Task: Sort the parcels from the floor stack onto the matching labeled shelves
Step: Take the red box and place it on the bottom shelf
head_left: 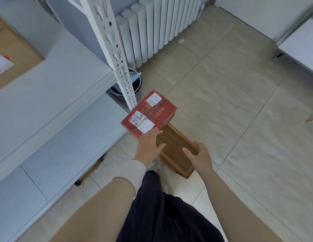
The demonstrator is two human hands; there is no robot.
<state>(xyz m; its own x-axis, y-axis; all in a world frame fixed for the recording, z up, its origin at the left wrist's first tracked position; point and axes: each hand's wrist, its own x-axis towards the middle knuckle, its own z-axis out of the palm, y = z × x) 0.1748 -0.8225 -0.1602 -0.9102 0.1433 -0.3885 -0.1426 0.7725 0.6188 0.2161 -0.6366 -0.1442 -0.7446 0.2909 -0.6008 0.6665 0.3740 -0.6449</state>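
A red parcel (pixel 148 113) with white labels lies on the tiled floor, resting across the far end of a long brown box (pixel 176 151). My left hand (pixel 148 144) hovers with fingers spread over the near corner of the red parcel and the left edge of the brown box. My right hand (pixel 199 156) is open at the right side of the brown box, fingers curved near its edge. Neither hand grips anything. White metal shelves (pixel 52 95) stand on my left.
A cardboard box (pixel 10 49) sits on the upper shelf at far left. A shelf upright (pixel 115 49) rises beside the parcels, with a dark bucket (pixel 134 86) behind it. A white radiator (pixel 152 27) lines the back wall. Another white unit (pixel 299 41) stands at right.
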